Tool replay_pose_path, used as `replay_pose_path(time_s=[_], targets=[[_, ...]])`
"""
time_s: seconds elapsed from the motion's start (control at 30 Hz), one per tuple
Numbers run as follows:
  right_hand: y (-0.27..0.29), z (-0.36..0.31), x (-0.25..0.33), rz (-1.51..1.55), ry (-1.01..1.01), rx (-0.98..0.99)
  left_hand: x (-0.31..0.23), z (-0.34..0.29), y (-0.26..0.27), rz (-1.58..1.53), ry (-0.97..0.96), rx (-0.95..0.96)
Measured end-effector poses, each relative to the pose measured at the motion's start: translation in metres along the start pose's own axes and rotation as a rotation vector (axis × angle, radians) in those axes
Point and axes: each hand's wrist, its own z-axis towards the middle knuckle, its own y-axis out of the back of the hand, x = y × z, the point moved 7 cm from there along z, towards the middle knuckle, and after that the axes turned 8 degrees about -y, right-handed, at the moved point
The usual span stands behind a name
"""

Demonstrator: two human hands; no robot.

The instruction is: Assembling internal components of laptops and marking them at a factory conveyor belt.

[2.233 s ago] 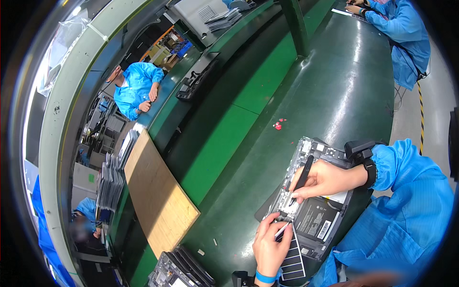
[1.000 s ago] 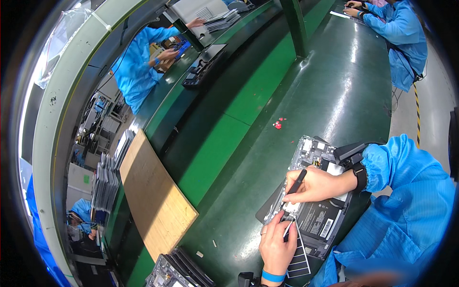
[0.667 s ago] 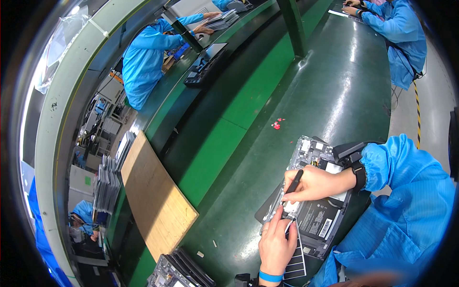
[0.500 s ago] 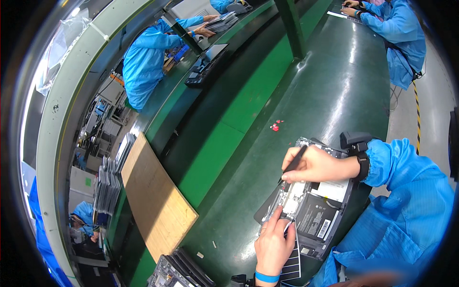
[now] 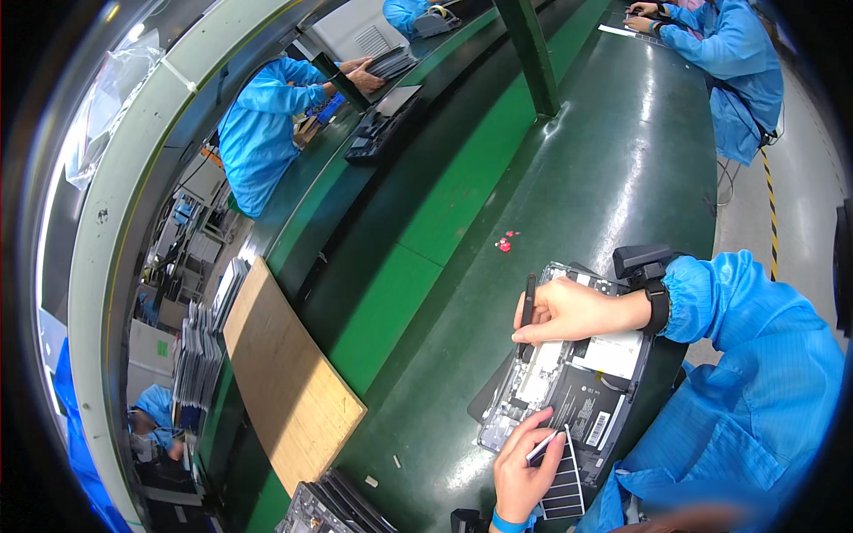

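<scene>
An opened laptop base (image 5: 633,371) lies before me, its circuit board (image 5: 536,382) and black battery (image 5: 583,410) exposed. My right hand (image 5: 579,309) rests over its far part, fingers closed round a slim black tool, apparently tweezers (image 5: 530,300); the tip points down at the board. Over the laptop's near edge is my left hand (image 5: 522,473), thumb and fingers pinched together. It holds a black sheet with white grid lines (image 5: 563,487), which seems to be a sheet of stickers. A narrow white strip (image 5: 540,448) shows between those fingers, possibly the sheet's edge.
A stack of dark laptop parts (image 5: 327,508) stands at the near left, beside a wooden board (image 5: 289,373). Small red scraps (image 5: 506,242) lie beyond the laptop. A green post (image 5: 528,58) rises from the bench. Co-workers in blue (image 5: 262,133) work across and farther along.
My left hand has drawn back from the circuit board toward me, the gridded sheet shifting with it. The tool in my right hand has tilted more upright. The view has shifted slightly.
</scene>
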Motion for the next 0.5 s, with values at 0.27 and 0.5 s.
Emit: replay_pose_path(time_s=[0.27, 0.5], targets=[[-0.0012, 0.0025, -0.0068, 0.080, -0.009, -0.007, -0.0011, 0.0004, -0.0011, 0.006, 0.014, -0.001], [-0.0021, 0.0052, -0.0070, 0.099, -0.025, 0.004, 0.0001, 0.0007, -0.0013, 0.040, -0.001, -0.002]])
